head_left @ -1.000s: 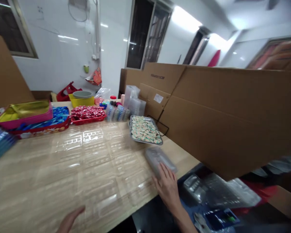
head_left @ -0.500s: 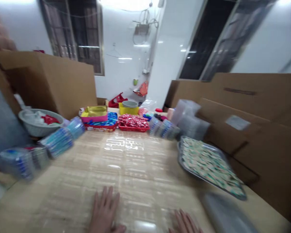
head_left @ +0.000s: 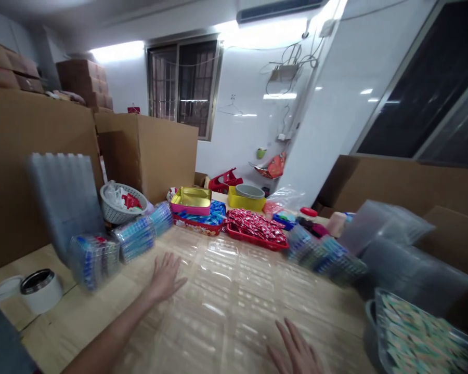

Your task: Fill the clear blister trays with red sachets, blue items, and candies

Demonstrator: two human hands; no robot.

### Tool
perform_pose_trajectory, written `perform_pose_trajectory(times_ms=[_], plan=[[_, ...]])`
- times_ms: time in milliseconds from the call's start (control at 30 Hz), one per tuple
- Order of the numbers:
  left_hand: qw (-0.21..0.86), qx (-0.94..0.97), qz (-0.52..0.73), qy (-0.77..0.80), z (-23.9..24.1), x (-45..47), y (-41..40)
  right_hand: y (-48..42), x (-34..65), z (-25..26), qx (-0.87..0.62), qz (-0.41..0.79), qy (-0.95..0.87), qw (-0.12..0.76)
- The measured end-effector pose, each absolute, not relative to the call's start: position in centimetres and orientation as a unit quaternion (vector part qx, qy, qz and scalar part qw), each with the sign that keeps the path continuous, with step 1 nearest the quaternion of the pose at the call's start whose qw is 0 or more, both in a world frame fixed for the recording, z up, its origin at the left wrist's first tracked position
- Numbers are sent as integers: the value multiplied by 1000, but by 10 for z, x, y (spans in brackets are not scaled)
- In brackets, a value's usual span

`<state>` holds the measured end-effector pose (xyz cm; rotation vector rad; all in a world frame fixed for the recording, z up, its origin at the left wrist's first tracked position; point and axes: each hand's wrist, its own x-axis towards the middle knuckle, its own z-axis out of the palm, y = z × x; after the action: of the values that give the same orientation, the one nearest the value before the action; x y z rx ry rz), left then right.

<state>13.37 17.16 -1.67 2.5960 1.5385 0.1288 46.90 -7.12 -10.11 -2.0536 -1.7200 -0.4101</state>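
Observation:
Transparent plastic trays (head_left: pixel 218 311) with rows of moulded compartments lie flat across the wooden table. On their left side, toward the back, my left hand (head_left: pixel 166 276) rests with fingers spread and holds nothing. Nearer to me and to the right, my right hand (head_left: pixel 296 349) is over the trays, fingers stretched apart, nothing in it. Whether its palm touches the plastic I cannot tell. Beyond the trays stand a red tray of red-and-white sachets (head_left: pixel 255 226) and a tin of blue packets (head_left: pixel 214 212), with a pink-and-gold tin (head_left: pixel 191 200) on top.
Stacks of filled plastic packs (head_left: pixel 134 240) line the left, near a grey basket (head_left: pixel 106 208) and a white mug (head_left: pixel 42 293). At right are more packs (head_left: pixel 323 254), nested transparent trays (head_left: pixel 413 267) and a tray of green-and-cream pieces (head_left: pixel 421 332). Cardboard (head_left: pixel 167 156) borders the table.
My view has swung left and up. My left hand has moved forward and to the left over the trays; my right hand stays near the front. Both remain spread.

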Motion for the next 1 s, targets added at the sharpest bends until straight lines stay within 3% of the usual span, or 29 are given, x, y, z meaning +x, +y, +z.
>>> perform_pose_trajectory(times_ms=[267, 500, 700, 1000], plan=[[65, 797, 28, 599, -51, 123, 229, 79, 443, -71, -785, 2, -601, 149], [77, 807, 45, 584, -58, 146, 226, 164, 419, -53, -785, 29, -608, 111], [97, 861, 61, 496, -38, 190, 270, 191, 424, -55, -804, 50, -586, 81], [108, 889, 67, 440, -55, 229, 293, 177, 416, -65, -777, 26, -620, 107]])
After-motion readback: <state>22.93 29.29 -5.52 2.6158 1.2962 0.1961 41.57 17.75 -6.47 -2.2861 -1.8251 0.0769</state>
